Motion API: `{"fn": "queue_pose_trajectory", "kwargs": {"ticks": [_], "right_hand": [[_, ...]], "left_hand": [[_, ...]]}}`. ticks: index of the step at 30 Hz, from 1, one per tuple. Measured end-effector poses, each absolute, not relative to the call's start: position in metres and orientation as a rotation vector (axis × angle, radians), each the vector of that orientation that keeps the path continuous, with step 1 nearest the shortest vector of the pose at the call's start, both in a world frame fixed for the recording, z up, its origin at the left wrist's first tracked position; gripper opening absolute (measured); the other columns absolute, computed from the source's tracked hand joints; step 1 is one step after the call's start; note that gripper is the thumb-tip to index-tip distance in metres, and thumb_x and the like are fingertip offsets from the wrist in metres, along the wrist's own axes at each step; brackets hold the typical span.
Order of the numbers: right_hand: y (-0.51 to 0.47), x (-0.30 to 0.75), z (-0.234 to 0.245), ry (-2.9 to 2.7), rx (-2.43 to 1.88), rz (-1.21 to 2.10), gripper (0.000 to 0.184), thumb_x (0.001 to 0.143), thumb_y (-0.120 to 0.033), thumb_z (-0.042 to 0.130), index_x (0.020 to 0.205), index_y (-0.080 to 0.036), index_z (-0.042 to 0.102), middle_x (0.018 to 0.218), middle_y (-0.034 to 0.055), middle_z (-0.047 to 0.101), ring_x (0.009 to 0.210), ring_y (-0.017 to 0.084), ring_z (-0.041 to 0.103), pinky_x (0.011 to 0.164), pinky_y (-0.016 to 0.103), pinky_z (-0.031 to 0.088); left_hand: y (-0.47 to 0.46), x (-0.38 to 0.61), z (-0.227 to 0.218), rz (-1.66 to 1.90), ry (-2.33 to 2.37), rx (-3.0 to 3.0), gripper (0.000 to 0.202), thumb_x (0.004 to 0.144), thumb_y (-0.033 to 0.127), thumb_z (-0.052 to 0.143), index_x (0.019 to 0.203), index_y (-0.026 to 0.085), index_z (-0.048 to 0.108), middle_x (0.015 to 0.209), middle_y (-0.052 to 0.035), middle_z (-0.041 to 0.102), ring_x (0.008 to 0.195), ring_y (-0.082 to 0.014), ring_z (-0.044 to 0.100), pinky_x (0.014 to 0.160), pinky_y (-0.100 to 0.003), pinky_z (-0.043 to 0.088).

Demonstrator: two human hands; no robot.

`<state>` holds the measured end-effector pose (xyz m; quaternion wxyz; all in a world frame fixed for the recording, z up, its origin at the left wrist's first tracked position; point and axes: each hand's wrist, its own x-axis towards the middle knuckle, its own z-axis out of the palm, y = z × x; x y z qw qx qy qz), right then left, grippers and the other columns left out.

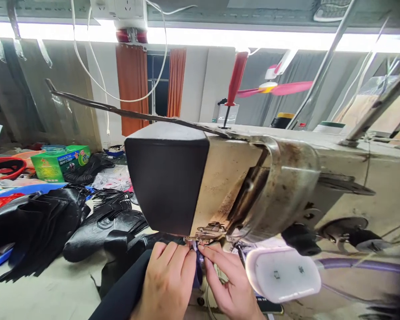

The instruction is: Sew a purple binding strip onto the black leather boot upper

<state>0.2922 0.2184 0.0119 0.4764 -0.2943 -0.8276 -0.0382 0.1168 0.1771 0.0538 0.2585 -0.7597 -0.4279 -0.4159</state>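
A large worn sewing machine [240, 178] fills the middle of the head view, its dark end cover [166, 182] facing me. My left hand [168, 282] is closed just below the needle area [200, 242], fingers curled and pressed onto a small dark piece [198, 266] under the presser foot. My right hand [226, 284] is beside it, fingers pinched together on the same small dark piece and touching the left fingertips. A black sleeve [126, 291] covers my left forearm. The needle itself is hidden behind the fingers.
Piles of black leather pieces [86, 222] lie on the table to the left, with a green box [58, 162] and a red basin [5, 168] behind them. A white lamp head [283, 273] sits right of my hands. A red-handled screwdriver [235, 84] stands on the machine.
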Motion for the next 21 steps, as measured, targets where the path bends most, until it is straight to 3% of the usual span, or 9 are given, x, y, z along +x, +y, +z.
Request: {"fn": "queue_pose_trajectory", "kwargs": {"ticks": [8,15,18,21], "right_hand": [[0.221,0.290,0.006,-1.984,-0.749,-0.069,0.031,0.089,-0.012,0.053,0.116,-0.017,0.066,0.106,0.0083,0.074,0.095,0.025,0.071,0.085,0.034,0.060],[0.220,0.285,0.016,-1.963,-0.766,-0.143,0.026,0.092,-0.016,0.050,0.111,-0.018,0.068,0.099,0.0071,0.075,0.090,0.025,0.071,0.077,0.034,0.062],[0.217,0.289,0.009,-1.984,-0.786,-0.134,0.028,0.093,-0.019,0.050,0.118,-0.020,0.065,0.106,0.0078,0.073,0.096,0.027,0.070,0.078,0.039,0.062],[0.203,0.288,-0.015,-1.800,-0.934,-0.045,0.029,0.094,-0.025,0.056,0.121,-0.018,0.062,0.115,0.0125,0.069,0.105,0.031,0.067,0.083,0.042,0.060]], "left_hand": [[0.180,0.113,0.056,-1.149,-1.176,-2.085,0.032,0.097,0.008,0.035,0.085,0.016,0.063,0.072,-0.0034,0.064,0.067,-0.0196,0.055,0.062,-0.035,0.034],[0.185,0.114,0.050,-1.218,-1.100,-2.105,0.030,0.092,0.003,0.037,0.085,0.016,0.063,0.073,-0.0033,0.066,0.066,-0.0183,0.056,0.064,-0.033,0.038],[0.176,0.103,0.047,-1.083,-1.125,-2.178,0.023,0.090,0.015,0.044,0.098,0.015,0.065,0.088,-0.0069,0.071,0.073,-0.0215,0.062,0.067,-0.035,0.045],[0.166,0.068,0.056,-0.905,-0.955,-2.286,0.040,0.090,0.040,0.050,0.119,0.014,0.062,0.115,-0.0104,0.071,0.090,-0.0247,0.068,0.072,-0.034,0.053]]}}
